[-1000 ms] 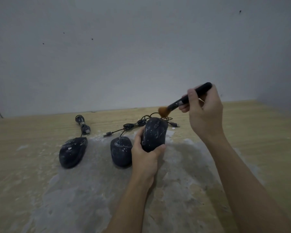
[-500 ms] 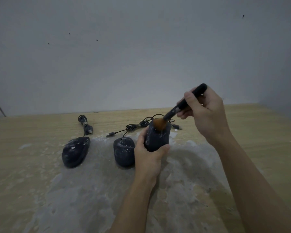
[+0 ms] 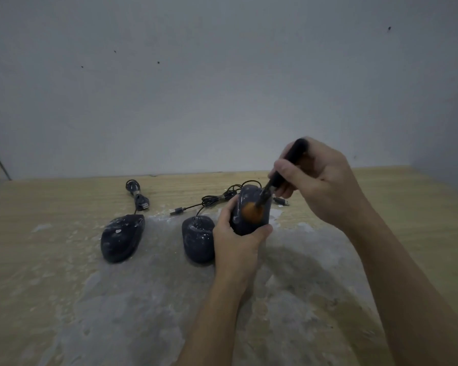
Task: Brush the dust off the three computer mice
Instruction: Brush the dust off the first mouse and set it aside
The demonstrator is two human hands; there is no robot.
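Since the earlier frame our brush (image 3: 280, 178) has swept down the held mouse (image 3: 249, 223), its orange bristles (image 3: 252, 212) now pressing mid-back instead of near the top. Our right hand (image 3: 320, 180) curls round the black handle, which slants up and right from the bristles. Our left hand (image 3: 236, 239) grips the held mouse from below, standing it nearly upright, long axis vertical, cord end up. Just left of it the middle mouse (image 3: 198, 239) lies flat; further left lies the far mouse (image 3: 122, 237), both pointing away across the dusty wooden table (image 3: 50, 286). Tangled cables (image 3: 212, 199) lie behind.
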